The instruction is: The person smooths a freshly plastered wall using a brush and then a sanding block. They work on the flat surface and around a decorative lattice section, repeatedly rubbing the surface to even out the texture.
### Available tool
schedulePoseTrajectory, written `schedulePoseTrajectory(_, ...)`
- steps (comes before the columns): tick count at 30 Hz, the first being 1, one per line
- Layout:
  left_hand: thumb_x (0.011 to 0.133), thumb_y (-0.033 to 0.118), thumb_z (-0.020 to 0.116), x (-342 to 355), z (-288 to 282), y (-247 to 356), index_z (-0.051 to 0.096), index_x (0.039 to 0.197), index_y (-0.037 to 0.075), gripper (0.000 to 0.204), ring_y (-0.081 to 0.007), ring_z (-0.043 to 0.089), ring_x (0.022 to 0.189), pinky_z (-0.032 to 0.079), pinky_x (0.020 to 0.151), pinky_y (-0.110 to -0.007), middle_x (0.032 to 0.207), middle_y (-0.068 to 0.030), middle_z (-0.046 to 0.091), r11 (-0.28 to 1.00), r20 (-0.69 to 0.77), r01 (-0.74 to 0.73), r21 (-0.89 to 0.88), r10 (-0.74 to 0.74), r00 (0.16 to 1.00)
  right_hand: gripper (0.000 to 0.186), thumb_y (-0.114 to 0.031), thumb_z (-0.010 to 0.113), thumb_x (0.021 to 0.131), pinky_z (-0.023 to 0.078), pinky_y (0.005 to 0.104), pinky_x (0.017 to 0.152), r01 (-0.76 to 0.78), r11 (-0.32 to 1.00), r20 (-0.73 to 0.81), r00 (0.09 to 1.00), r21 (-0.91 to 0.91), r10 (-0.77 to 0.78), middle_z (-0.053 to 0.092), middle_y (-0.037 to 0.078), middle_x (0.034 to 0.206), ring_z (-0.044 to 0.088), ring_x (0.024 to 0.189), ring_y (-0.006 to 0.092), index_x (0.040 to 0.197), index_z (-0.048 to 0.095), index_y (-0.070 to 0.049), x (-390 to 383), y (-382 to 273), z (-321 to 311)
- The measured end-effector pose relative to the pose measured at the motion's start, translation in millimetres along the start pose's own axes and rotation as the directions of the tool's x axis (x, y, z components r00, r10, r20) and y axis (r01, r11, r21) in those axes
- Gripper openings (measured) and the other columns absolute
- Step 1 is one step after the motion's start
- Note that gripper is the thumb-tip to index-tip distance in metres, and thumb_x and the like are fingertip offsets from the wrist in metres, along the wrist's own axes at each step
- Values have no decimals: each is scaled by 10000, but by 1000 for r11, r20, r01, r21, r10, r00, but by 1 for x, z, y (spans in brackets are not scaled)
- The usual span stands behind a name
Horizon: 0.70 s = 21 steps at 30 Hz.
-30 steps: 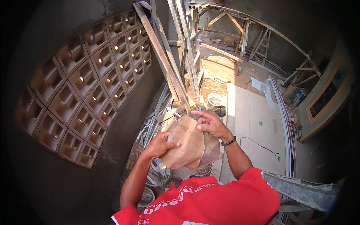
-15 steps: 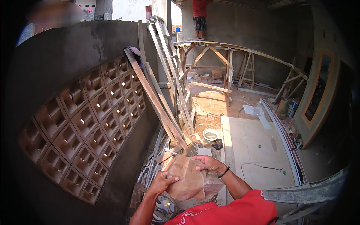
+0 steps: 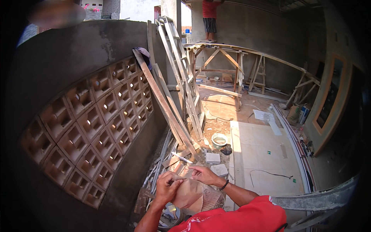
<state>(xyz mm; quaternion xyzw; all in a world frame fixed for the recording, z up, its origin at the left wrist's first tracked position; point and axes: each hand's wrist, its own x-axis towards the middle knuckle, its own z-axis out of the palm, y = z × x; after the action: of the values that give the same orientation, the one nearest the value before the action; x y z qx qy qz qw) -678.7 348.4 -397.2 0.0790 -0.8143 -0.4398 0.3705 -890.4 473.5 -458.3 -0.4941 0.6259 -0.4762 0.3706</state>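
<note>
A creased, light brown sheet of paper [image 3: 188, 196] hangs in front of my red shirt, with a folded ridge along its upper edge. My left hand [image 3: 167, 186] is closed on its upper left corner, thumb and fingers pinching the edge. At the upper edge on the other side, my right hand [image 3: 205, 176], with a dark beaded bracelet at the wrist, pinches the paper between thumb and fingers. Just below the sheet, a round bucket [image 3: 172, 217] holding tools, among them what looks like a brush, is partly covered by my left arm and the paper.
Wooden planks [image 3: 162, 102] and an aluminium ladder [image 3: 181, 73] lean by the block-vent wall [image 3: 92, 127]. Ahead are a paint bucket [image 3: 219, 140], pale blocks [image 3: 219, 170] and timber scaffolding [image 3: 220, 50] with another person [image 3: 210, 17] on it. Long strips [image 3: 291, 143] lie at right.
My hands have come closer together along the paper's upper edge, and the sheet hangs lower and more folded. The view has shifted slightly, showing more of the pale blocks ahead.
</note>
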Motion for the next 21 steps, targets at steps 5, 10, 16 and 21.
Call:
schedulePoseTrajectory(5, 759, 18, 713, -4, -12, 5, 734, 865, 13, 108, -184, 618, 715, 483, 656, -291, 770, -96, 658, 991, -114, 98, 89, -87, 990, 666, -344, 712, 880, 495, 275, 882, 340, 936, -129, 928, -86, -349, 646, 106, 1159, 606, 1062, 158, 1422, 459, -51, -15, -50, -4)
schedulePoseTrajectory(10, 766, 3, 721, 0, -1, 16, 699, 858, -17, 98, -192, 600, 672, 466, 623, -303, 755, -110, 628, 997, -116, 71, -2, -71, 991, 661, -336, 733, 855, 463, 347, 979, 326, 923, 88, 945, -204, -315, 632, 175, 1216, 602, 1141, 228, 1367, 491, 4, -17, -51, 16)
schedulePoseTrajectory(16, 757, 1, 732, -2, -9, 2, 683, 840, -28, 101, -193, 624, 667, 476, 633, -299, 754, -120, 653, 991, -235, 121, -53, -130, 963, 416, -253, 713, 888, 491, 267, 813, 181, 980, 101, 980, -84, -172, 670, 44, 978, 602, 913, 92, 1176, 612, 30, -20, -48, 17)
schedulePoseTrajectory(21, 795, 13, 723, 0, -14, -10, 685, 836, -28, 70, -123, 617, 720, 484, 677, -276, 775, -89, 689, 953, -287, 231, -194, -281, 916, 359, -217, 718, 884, 477, 237, 735, 46, 999, 74, 996, 19, -48, 666, 18, 884, 571, 826, 51, 1120, 625, 38, -17, -50, 18)
